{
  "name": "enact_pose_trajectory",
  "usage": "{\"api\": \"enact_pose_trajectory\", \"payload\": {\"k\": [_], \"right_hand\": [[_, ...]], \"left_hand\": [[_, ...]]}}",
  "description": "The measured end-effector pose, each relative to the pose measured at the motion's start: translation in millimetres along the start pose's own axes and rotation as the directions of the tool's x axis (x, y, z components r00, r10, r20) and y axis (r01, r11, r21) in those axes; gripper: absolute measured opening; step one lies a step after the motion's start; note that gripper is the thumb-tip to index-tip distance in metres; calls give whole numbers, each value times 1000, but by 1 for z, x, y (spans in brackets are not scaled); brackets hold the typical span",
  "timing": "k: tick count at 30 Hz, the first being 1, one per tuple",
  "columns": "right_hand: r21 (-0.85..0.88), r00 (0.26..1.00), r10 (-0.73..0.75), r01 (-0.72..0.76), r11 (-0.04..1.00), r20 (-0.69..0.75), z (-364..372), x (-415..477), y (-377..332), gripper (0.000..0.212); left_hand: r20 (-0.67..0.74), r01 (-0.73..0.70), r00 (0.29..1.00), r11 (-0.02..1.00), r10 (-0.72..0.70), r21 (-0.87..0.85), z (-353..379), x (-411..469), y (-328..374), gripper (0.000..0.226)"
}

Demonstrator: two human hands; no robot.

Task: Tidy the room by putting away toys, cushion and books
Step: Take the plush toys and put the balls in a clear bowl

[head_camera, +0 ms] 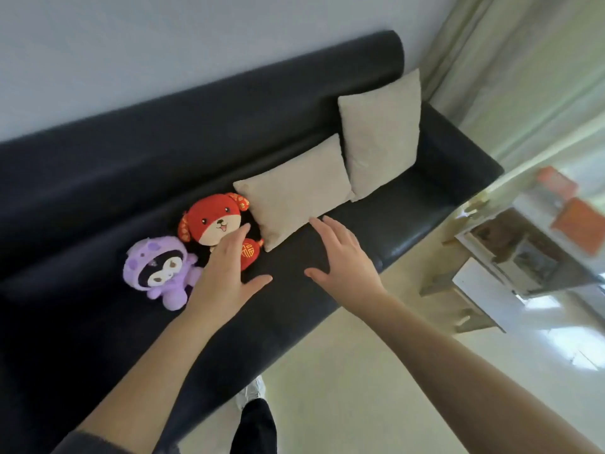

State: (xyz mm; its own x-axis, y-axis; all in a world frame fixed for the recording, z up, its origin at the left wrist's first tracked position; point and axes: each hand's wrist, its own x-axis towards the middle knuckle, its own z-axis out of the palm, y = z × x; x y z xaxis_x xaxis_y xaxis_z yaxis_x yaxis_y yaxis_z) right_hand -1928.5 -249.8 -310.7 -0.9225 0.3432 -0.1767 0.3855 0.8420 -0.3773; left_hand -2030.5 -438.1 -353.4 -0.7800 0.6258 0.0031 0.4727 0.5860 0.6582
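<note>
While both hands are spread with fingers straight and holding nothing, neither has committed to a target. The left hand [226, 276] sits over the lower part of the red dog plush [212, 221], and the right hand [343, 267] has its fingertips just beside the bottom edge of the near cushion [294, 194]; I can't tell if either is in contact. All visible task items are on the dark sofa [409, 217]. The purple plush [160, 270] is just beside the red one, on its left. The near cushion leans on the backrest, touching the red plush's ear side. The far cushion [379, 132] stands upright behind it at the armrest end. Looks like the arranging step on the sofa is nearly done, my read only. Risks:

1. If the left hand sweeps sideways, it tips the red plush into the purple one. Both are soft, light and sit near the seat's front, so they could roll to the floor.
2. If the right hand nudges the near cushion's bottom edge, the cushion slides flat off the backrest and may drag the far one along.
3. The side table [523, 257] on the right carries blurred orange items [576, 221], possibly books; too smeared to confirm, so that part of the task could get missed.
</note>
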Motion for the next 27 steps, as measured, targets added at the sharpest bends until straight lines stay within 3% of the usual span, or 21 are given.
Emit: {"api": "enact_pose_trajectory", "payload": {"k": [4, 14, 18, 24, 27], "right_hand": [[21, 988, 37, -35, 999, -149, -47, -91, 31, 83], [86, 861, 168, -145, 986, -479, -134, -355, 125, 71], [109, 788, 210, -180, 978, -579, -169, -426, 168, 69], [189, 653, 329, -277, 942, -682, -205, -526, 261, 68], [193, 595, 362, -330, 924, -717, -226, -576, 323, 67]], "left_hand": [[-53, -62, 997, 990, 55, -128, 17, -56, 81, 82], [-96, -375, 927, 909, 363, -183, 85, -200, 288, 72], [-91, -458, 889, 867, 449, -197, 109, -228, 350, 67], [-40, -645, 758, 739, 651, -195, 179, -247, 485, 67], [-29, -666, 732, 707, 681, -238, 228, -258, 554, 63]]}}
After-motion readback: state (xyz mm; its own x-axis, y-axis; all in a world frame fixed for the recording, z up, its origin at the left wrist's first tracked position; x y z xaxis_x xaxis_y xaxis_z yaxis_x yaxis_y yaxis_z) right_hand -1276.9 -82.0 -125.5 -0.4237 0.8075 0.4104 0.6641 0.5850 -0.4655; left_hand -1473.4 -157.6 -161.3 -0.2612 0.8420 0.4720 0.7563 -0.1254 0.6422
